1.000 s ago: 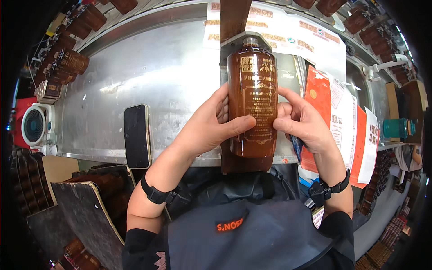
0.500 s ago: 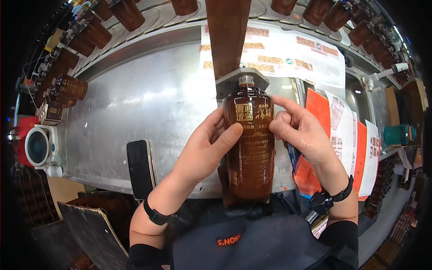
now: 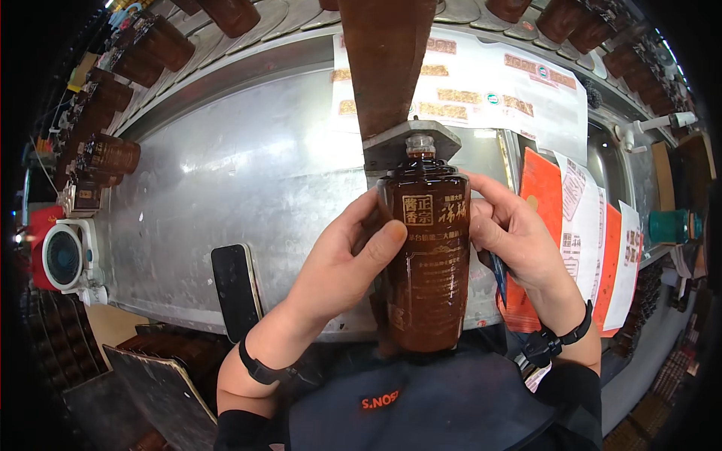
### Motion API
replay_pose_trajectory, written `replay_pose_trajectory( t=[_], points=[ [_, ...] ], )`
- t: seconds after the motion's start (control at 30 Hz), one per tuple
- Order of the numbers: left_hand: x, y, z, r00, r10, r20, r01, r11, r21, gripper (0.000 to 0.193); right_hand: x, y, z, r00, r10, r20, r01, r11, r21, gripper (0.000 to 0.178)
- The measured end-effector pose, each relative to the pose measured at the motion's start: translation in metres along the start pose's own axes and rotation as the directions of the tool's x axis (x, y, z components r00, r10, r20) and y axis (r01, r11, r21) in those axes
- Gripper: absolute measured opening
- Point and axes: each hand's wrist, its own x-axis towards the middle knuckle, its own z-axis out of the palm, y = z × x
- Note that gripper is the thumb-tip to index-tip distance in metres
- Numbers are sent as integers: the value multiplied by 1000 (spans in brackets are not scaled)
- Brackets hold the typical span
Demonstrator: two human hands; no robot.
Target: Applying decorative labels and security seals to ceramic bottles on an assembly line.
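Here the bottle (image 3: 426, 255) stands upright at the near edge of the metal surface (image 3: 226, 188), its base close to the person's body and its small capped neck pointing up toward a grey plate at the foot of a brown post (image 3: 387, 68). Both hands are clamped on its shoulder. The left hand (image 3: 342, 259) wraps the left side, its thumb lying across the front just beside the square label. The right hand (image 3: 511, 233) cups the right side, fingers curled round behind.

It looks like glazed brown ceramic or dark glass: stiff, glossy and probably heavy if filled. Such a finish is likely slippery under bare skin, and a knock against the metal edge could chip or crack it. The neck is thin and looks the weakest part, so it is a poor place to lift from. The broad cylindrical body gives the surest hold; a grip at the shoulder, as now, steers the top well, though a palm lower down or under the base would carry the weight better.

A dark phone (image 3: 235, 289) lies flat on the surface just left of the left wrist. More brown bottles (image 3: 113, 154) crowd the far left edge, and red and white papers (image 3: 579, 225) lie to the right.
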Motion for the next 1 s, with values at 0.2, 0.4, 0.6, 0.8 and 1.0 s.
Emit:
replay_pose_trajectory(
  t=[0.2,0.4,0.6,0.8,1.0],
  points=[
    [0,-2,-1,1000,-6,-17,5,998,-68,45,-2,-14,-15,995,-26,-99,14,993,-116,54],
    [-3,-5,0,999,39,-35,-38,999,13,44,-6,-33,1,925,-305,-225,277,950,-146,39],
    [-22,-20,-16,993,106,43,-104,994,-42,81,-14,-64,23,949,-292,116,298,719,-628,25],
    [-38,-28,-20,868,357,344,-493,550,674,137,-2,-80,37,789,-434,436,595,359,-719,20],
    [-34,-54,-13,818,464,339,-549,455,701,142,13,-90,39,754,-559,345,515,177,-839,25]
  ],
)
